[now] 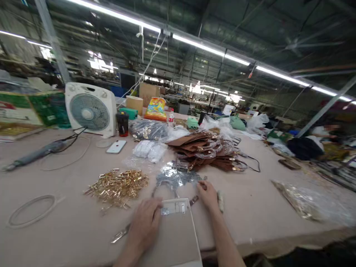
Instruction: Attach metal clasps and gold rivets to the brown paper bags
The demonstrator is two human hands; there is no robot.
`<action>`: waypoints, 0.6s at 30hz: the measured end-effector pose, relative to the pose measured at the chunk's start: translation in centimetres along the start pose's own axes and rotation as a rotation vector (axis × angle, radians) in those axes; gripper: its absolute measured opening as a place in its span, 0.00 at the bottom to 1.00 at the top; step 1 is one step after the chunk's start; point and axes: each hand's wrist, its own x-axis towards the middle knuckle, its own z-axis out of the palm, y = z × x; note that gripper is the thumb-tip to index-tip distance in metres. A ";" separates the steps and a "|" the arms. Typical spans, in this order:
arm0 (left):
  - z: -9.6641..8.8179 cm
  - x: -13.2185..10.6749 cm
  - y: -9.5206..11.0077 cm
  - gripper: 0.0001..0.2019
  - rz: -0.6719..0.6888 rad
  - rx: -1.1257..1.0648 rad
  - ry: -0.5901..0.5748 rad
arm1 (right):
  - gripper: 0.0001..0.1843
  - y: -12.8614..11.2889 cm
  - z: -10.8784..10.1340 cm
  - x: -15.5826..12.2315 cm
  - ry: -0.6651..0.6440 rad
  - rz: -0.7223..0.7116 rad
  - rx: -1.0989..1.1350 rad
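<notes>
Panel of pale stiff material, flat on the tabletop at the near edge, small metal plate fixed at its far end. Left hand laid palm-down over the panel's far left corner, fingers loosely spread and pressing, nothing gripped. Right hand just past the far right corner, fingers curled down toward the tabletop beside a short dark strap; impossible to tell whether anything is pinched there. Small pale cylinder just right of that hand. Scissors near the left wrist, lying flat.

Beyond the hands, a crumpled heap of silvery plastic, and to its left a loose pile of gold fittings. Farther back, a stack of brown leather pieces, a white phone, a dark cup and a white box fan. Coiled white cord at far left; clear bag of gold hardware well off to the right.
</notes>
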 end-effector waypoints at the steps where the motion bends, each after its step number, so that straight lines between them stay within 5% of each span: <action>1: -0.1 -0.1 0.1 0.12 0.000 0.005 -0.003 | 0.21 -0.1 0.1 0.1 -0.007 -0.003 -0.006; 7: -0.1 -0.3 0.0 0.12 0.004 -0.074 0.070 | 0.19 -1.4 1.0 0.0 0.000 -0.009 -0.069; 15: -1.2 -1.8 -1.0 0.19 -0.136 -0.229 0.442 | 0.24 0.2 2.0 -0.5 0.042 -0.032 -0.086; 18: -2.5 -3.0 -1.4 0.21 -0.131 -0.212 0.378 | 0.25 1.3 2.4 -0.1 0.110 -0.019 -0.024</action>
